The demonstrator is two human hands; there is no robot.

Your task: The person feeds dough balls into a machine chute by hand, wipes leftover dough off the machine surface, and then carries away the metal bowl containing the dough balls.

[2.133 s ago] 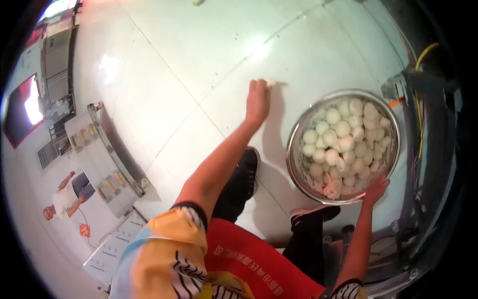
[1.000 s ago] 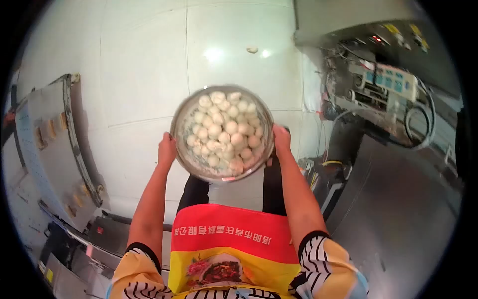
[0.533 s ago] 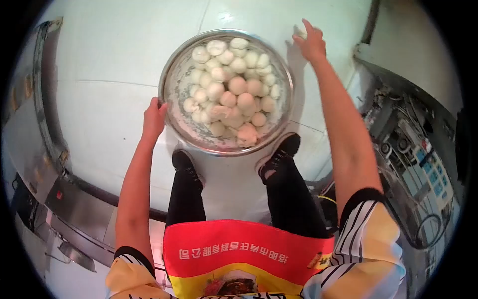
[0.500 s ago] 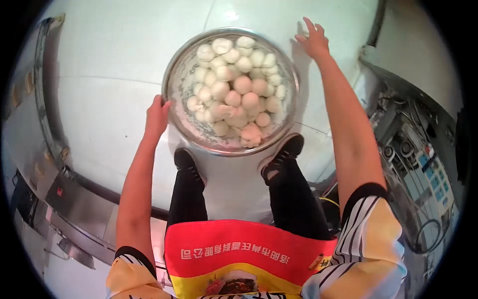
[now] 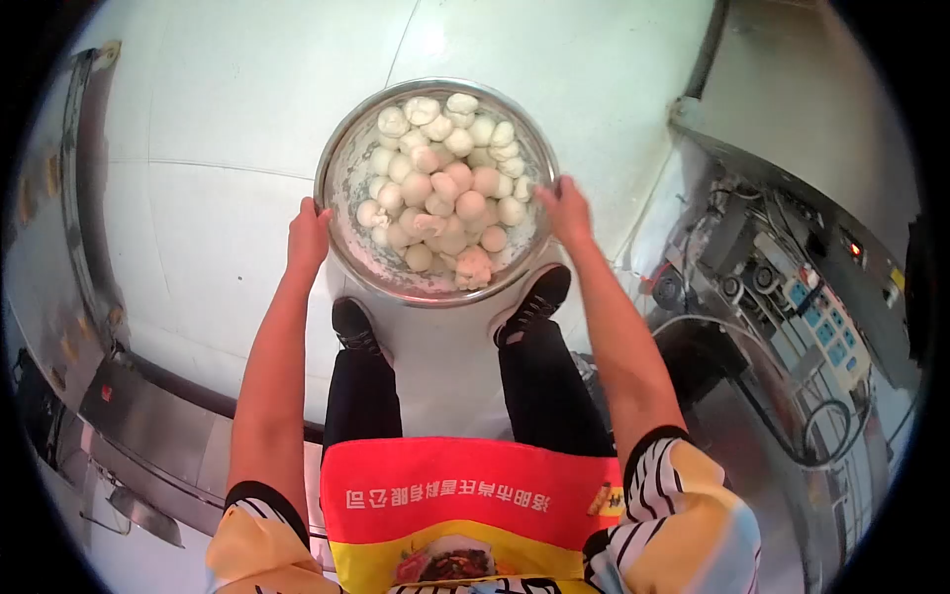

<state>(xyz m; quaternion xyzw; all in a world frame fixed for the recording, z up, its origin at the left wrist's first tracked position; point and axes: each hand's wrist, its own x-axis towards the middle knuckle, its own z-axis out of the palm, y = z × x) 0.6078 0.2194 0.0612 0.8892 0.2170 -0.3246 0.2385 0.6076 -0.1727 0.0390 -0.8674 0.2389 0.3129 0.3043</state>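
Note:
A wide metal basin [image 5: 426,301] is in front of my feet, filled with round white dough balls [image 5: 417,188]. Some near its middle look pinkish in the light, and a lumpy piece of dough [image 5: 473,267] lies near the front rim. My left hand [image 5: 309,233] is closed on the basin's left rim, thumb toward the inside. On the opposite side, my right hand [image 5: 567,210] grips the right rim, slightly blurred. The fingers under the rim are hidden on both sides.
My shoes [image 5: 358,325] stand just behind the basin on the pale tiled floor [image 5: 228,218]. At right is a metal frame with cables and a power strip [image 5: 829,327]. Metal equipment [image 5: 148,416] lines the left side. A red and yellow apron [image 5: 465,485] hangs before me.
My right hand has come in from the open floor at the right and taken hold of the basin's right rim. My left hand stays at the left rim. The view has shifted slightly.

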